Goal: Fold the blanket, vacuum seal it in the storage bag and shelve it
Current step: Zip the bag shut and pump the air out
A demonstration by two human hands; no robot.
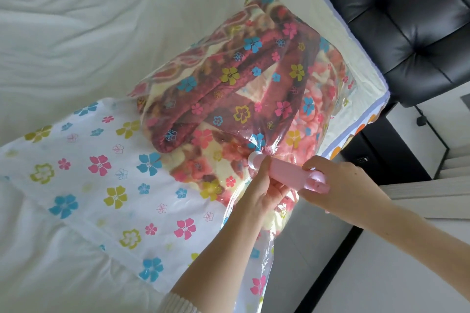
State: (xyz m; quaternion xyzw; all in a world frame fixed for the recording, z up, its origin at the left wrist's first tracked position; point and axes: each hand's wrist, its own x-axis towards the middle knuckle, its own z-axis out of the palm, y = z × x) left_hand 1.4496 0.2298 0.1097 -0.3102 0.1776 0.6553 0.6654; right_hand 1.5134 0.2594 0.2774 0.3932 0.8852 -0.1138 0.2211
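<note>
Head view shows both hands, left hand (262,190) and right hand (338,183), gripping the pink pump (287,173) on the storage bag (101,173) holding the blanket (229,89) mid-frame on the bed (63,33); a tilted nozzle would likely leak air.

Two bare forearms in view, both coming in from the bottom/right of the head view. Left hand (264,193): no rings, no watch or band visible on the wrist. Left sleeve (178,303): cream/off-white ribbed knit cuff, pushed up the forearm, only its edge shows at the bottom of the view. Looks like a sweater cuff, but too little of it is in view to be sure. Right hand (340,185): bare, no jewellery seen; forearm is uncovered all the way to the picture edge, no sleeve showing on that side. Nails short, no visible polish.
</note>
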